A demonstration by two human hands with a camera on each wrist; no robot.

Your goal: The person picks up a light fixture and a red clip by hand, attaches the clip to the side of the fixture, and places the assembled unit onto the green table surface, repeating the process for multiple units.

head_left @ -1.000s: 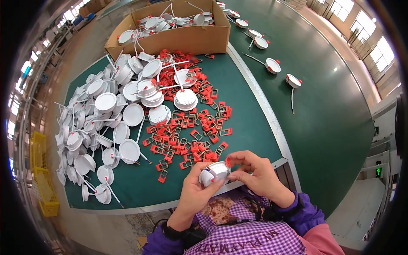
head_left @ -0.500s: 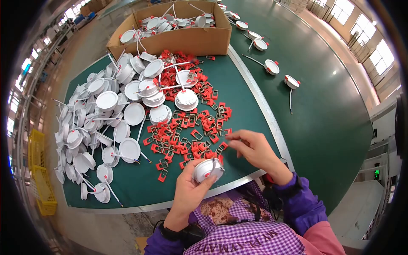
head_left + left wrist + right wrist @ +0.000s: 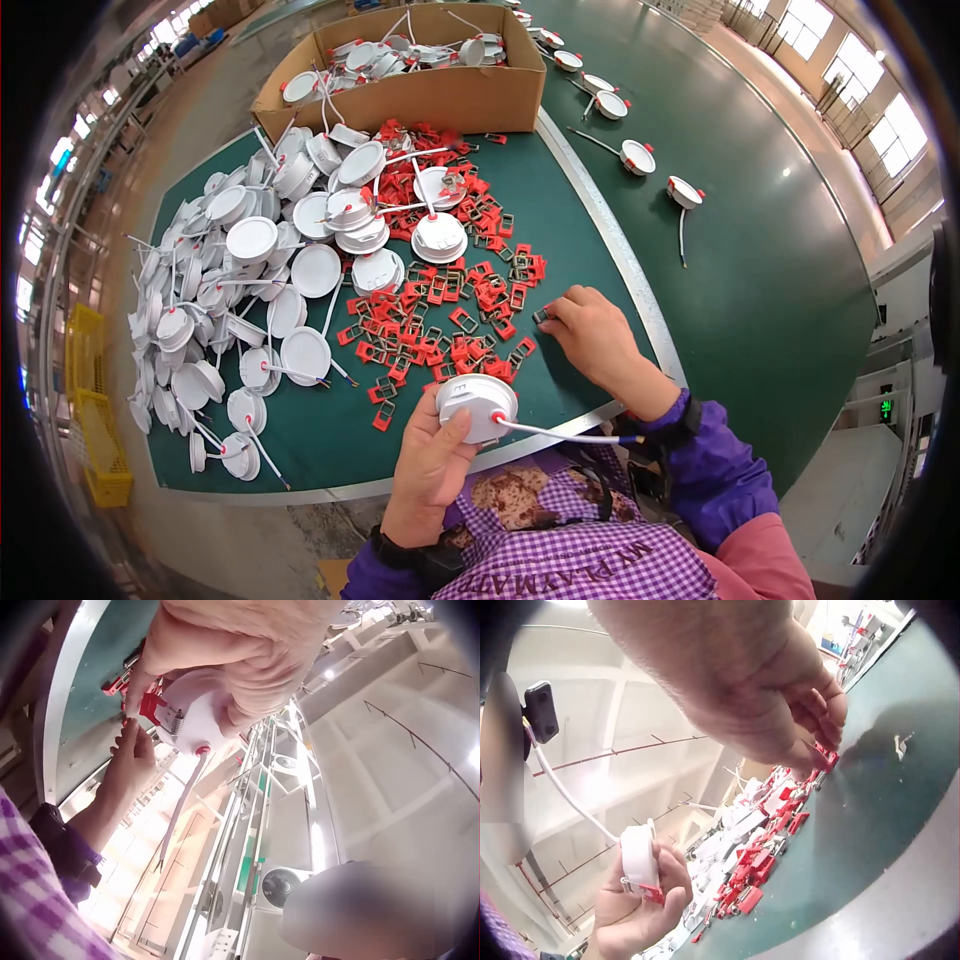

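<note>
My left hand [image 3: 425,475] grips a round white downlight [image 3: 478,402] above the table's front edge, thumb across its back. Its white cable [image 3: 560,432] sticks out to the right from a red grommet. On the rim of this light, a red clip [image 3: 154,709] with a coiled spring [image 3: 178,722] shows in the left wrist view. My right hand [image 3: 600,345] is low over the table at the right side of the loose clips, pinching a red spring clip [image 3: 831,759] between thumb and fingers. Loose red spring clips [image 3: 465,320] lie heaped just left of that hand.
White downlights [image 3: 250,240] with cables are piled on the left of the green table [image 3: 590,270]. A cardboard box [image 3: 400,98] of more lights stands at the back. Beyond a metal edge strip [image 3: 610,230], several lights with red clips [image 3: 685,192] sit on a green belt-like surface.
My right hand has left the downlight and moved forward to the loose clips, where it now pinches one. The left hand has turned the light so its back and cable face up.
</note>
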